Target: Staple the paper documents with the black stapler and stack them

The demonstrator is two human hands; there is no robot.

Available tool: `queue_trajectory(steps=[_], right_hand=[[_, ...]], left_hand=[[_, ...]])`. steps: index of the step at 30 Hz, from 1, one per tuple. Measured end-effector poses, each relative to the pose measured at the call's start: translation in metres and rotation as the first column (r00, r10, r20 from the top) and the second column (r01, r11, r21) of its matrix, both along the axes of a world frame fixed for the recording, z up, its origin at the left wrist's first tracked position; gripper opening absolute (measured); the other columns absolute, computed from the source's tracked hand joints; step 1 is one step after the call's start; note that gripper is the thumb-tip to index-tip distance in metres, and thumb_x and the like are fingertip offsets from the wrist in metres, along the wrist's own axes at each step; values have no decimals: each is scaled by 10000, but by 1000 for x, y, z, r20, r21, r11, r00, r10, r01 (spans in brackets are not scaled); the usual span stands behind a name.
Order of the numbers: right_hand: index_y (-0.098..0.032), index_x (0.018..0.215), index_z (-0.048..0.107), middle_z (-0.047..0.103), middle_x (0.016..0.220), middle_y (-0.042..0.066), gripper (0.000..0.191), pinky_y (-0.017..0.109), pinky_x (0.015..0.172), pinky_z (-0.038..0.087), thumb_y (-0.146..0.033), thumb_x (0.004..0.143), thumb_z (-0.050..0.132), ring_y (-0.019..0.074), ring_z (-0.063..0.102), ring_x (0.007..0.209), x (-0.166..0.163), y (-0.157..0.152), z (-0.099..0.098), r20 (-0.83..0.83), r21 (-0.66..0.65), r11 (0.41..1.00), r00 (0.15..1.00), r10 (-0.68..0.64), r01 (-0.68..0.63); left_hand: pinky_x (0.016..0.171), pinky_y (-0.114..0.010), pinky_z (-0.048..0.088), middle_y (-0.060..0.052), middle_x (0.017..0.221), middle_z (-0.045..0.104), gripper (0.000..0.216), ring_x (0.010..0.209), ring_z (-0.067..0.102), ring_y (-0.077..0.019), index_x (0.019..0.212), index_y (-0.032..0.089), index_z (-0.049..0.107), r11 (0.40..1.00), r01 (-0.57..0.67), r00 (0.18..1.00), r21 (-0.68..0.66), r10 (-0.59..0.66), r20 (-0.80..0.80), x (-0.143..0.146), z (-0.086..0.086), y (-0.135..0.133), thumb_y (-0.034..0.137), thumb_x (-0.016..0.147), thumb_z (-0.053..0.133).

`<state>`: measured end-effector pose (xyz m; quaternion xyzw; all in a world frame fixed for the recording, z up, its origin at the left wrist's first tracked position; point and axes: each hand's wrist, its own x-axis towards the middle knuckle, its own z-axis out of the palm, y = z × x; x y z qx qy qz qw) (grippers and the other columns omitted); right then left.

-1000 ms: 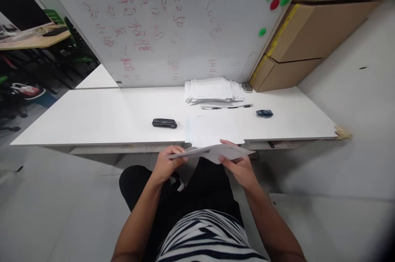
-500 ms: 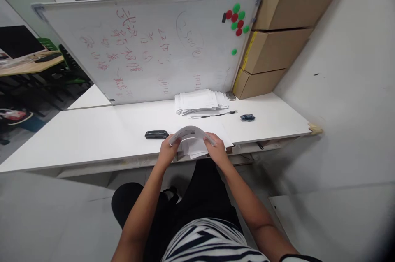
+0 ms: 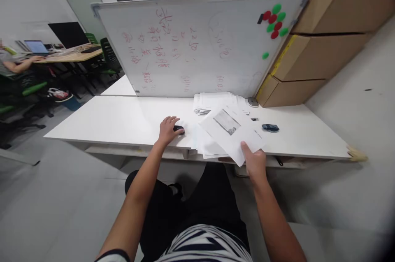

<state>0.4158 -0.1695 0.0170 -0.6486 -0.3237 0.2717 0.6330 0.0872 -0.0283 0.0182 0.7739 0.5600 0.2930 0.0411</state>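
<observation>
My left hand (image 3: 168, 130) is over a black stapler (image 3: 179, 129) on the desk, its fingers spread and the thumb beside the stapler's near end. The hand covers part of the stapler, so I cannot tell how firmly it touches. My right hand (image 3: 255, 163) pinches the lower right corner of a printed paper sheet (image 3: 226, 126), thumb on top; whether several sheets lie together there is hard to see. The held paper is tilted and bears a grey printed picture. Beneath it, more white papers (image 3: 208, 144) lie at the desk's front edge.
Behind the held paper lies a paper stack (image 3: 212, 99) against a leaning whiteboard (image 3: 197, 48) with red and green magnets. A small dark blue packet (image 3: 270, 127) is at the right on the white desk (image 3: 123, 118). Cardboard boxes (image 3: 296, 89) are stacked at the right. A person sits far left.
Both hands were bending the paper between them. Now my left hand has let go and moved left to the stapler, while my right hand keeps the paper, flattened out. The view has swung left.
</observation>
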Motion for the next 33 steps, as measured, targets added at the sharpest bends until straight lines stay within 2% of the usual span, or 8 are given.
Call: queue_trajectory(steps=[4,8,12,14,21,25,29,33], right_hand=[[-136,981,686,732,1046,115,405,355,797,580,-393,680,774,257,700,927,2,11,-6,-241,-103,963,946,218,-248],[-150,994,675,734,1041,105,389,327,677,604,-365,689,784,248,712,853,-14,25,3,-367,-177,857,840,399,-484],[-142,1001,669,750,936,113,398,342,610,606,-360,690,788,260,715,783,-28,40,10,-419,-220,740,747,516,-635],[-141,990,670,752,896,110,391,343,623,608,-351,685,792,261,716,781,-32,46,8,-413,-232,725,740,531,-649],[-145,955,675,753,915,99,306,323,709,598,-320,722,765,239,718,796,-43,47,0,-336,-296,735,787,518,-610],[-128,981,662,752,926,97,298,292,733,584,-299,750,742,215,716,803,-52,48,1,-333,-305,730,787,520,-611],[-129,1004,656,748,962,101,326,298,749,581,-321,754,742,221,714,834,-61,55,-3,-345,-270,702,747,569,-659],[-133,1001,660,745,982,106,338,316,721,588,-338,747,745,236,715,842,-70,54,-7,-324,-307,681,746,582,-665]], left_hand=[[944,-400,392,-61,1209,617,545,1126,514,-281,1189,268,600,998,17,995,-56,-23,-95,-22,-20,14,522,721,713],[847,-368,397,-66,1051,644,441,1006,533,-265,1108,252,639,1000,-24,998,-13,24,-64,-21,-30,9,522,762,674],[819,-368,390,-75,1013,635,392,965,529,-261,1083,244,650,1000,19,999,-24,-20,-46,-22,-30,9,501,788,655],[826,-371,388,-73,1014,631,382,962,528,-259,1084,250,649,999,33,999,-36,-34,-37,-24,-30,10,490,788,659],[820,-349,394,-52,990,620,388,930,516,-230,1079,246,646,998,54,995,-42,-50,87,-28,-31,11,497,783,666],[830,-353,388,-56,998,627,400,928,524,-234,1086,249,646,994,97,993,-47,-93,76,-29,-31,10,511,785,658],[837,-361,387,-58,1015,645,441,926,538,-238,1109,247,644,991,128,990,-33,-125,68,-28,-32,10,524,767,672],[928,-394,360,-61,1093,652,448,984,548,-249,1120,258,652,988,156,986,-14,-155,59,-26,-30,6,540,773,654]])
